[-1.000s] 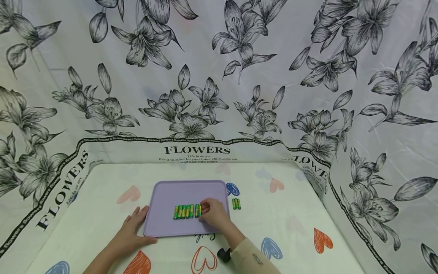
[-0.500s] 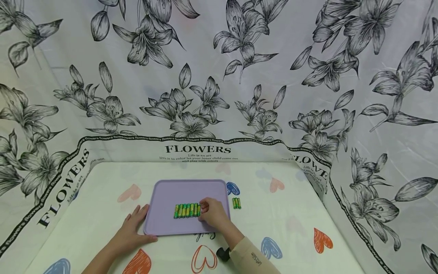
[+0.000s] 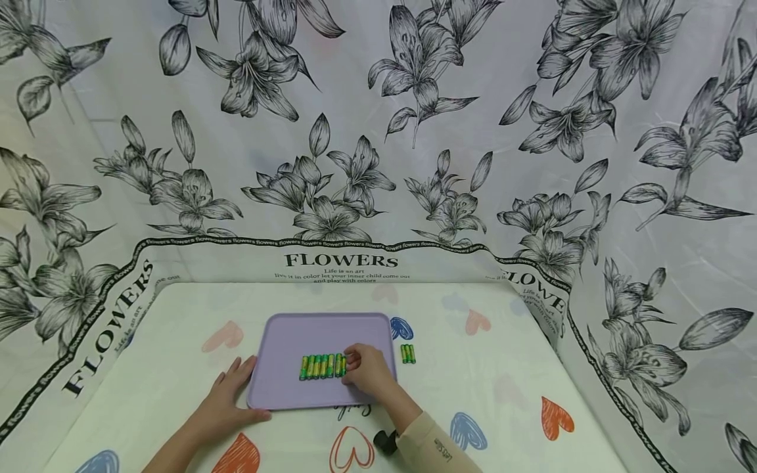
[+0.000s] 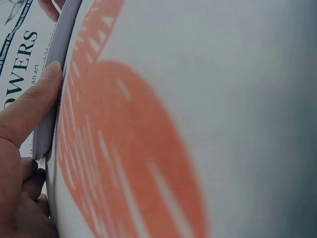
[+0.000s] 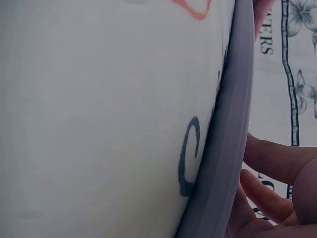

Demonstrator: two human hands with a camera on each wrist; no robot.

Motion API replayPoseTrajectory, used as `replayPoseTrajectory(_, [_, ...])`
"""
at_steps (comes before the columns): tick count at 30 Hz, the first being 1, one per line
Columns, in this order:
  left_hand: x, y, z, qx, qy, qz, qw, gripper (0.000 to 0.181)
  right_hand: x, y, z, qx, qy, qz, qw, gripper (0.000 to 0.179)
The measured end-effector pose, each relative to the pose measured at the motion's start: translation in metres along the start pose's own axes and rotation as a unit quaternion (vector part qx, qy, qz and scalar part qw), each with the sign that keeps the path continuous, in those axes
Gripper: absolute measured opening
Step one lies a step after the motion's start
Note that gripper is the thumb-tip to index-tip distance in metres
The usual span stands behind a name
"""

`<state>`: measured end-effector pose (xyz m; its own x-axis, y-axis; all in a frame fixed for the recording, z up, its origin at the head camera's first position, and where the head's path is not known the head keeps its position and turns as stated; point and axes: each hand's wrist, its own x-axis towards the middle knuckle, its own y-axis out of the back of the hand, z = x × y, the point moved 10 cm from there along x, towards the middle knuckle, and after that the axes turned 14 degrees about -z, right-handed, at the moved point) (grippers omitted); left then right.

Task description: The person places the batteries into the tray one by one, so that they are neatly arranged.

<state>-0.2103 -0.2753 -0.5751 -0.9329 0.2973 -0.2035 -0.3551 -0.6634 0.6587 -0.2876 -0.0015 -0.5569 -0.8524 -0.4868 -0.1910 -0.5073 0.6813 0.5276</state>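
Several green-and-yellow batteries [image 3: 320,366] lie side by side in a row on a shallow lilac tray [image 3: 284,398]. At the right end of that row my right hand [image 3: 369,373] pinches the last battery [image 3: 344,365] between thumb and fingers, partly covering it. My left hand [image 3: 221,402] rests at the tray's left side, fingers spread along the edge and thumb by the front-left corner. In the left wrist view the thumb [image 4: 37,96] touches the tray wall [image 4: 45,134]. The tray wall [image 5: 225,134] hides the batteries in the right wrist view, with the right fingers [image 5: 270,198] beyond it.
A small group of batteries [image 3: 408,354] lies on the cloth just right of the tray. A black object [image 3: 386,441] sits by the right sleeve [image 3: 436,448]. Flower-printed curtains [image 3: 331,263] enclose the heart-patterned table [image 3: 497,368] at the back and sides.
The batteries at the right end have shifted left, narrowing the gap in the row, with the right hand beside them. The left hand and tray stay in place.
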Motion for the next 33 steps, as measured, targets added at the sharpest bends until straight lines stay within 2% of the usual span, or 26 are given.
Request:
replayPoseTrajectory(8, [0.0, 0.001, -0.002, 0.004, -0.001, 0.002, 1.0, 0.124, -0.004, 0.002, 0.0, -0.003, -0.004, 0.005, 1.0, 0.05])
replayPoseTrajectory(14, [0.001, 0.0, -0.003, 0.003, 0.0, 0.001, 1.0, 0.124, -0.01, 0.011, 0.003, -0.002, -0.007, 0.012, 0.9999, 0.051])
replayPoseTrajectory(21, [0.0, 0.001, -0.002, -0.003, -0.006, 0.003, 1.0, 0.124, -0.018, 0.034, 0.008, -0.003, -0.008, 0.03, 0.9995, 0.049])
replayPoseTrajectory(26, [0.001, -0.001, -0.005, 0.003, 0.002, -0.001, 1.0, 0.125, -0.025, 0.055, 0.016, 0.003, -0.005, 0.043, 0.999, 0.047])
replayPoseTrajectory(33, [0.0, -0.002, -0.004, 0.01, 0.013, -0.006, 0.9998, 0.125, -0.037, 0.087, 0.023, 0.011, 0.027, 0.069, 0.9972, 0.047])
